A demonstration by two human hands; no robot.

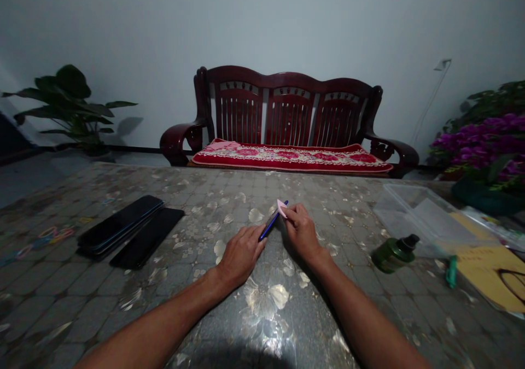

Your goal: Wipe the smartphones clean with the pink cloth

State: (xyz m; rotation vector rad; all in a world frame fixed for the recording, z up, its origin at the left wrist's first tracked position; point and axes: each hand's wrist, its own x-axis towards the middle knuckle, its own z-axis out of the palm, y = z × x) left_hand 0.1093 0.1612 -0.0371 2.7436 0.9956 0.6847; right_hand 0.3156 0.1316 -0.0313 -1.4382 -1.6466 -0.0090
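My left hand [241, 251] is closed on the near end of a thin, dark phone [269, 229] with a blue edge. The phone is tilted and seen almost edge-on above the middle of the table. In my right hand [301, 228], a small pale pink piece [281, 208], cloth or paper, is pinched between thumb and fingers. It lies against the phone's far end. Most of the phone's face is turned away or covered by my hands.
Stacked dark phones [123, 221] lie at left, with another [147, 238] alongside and colourful bands [49, 235] farther left. At right are a green bottle [394, 254], a clear plastic box [410, 221], a small green item [451, 271] and a yellow sheet [488, 273] with glasses [511, 281].
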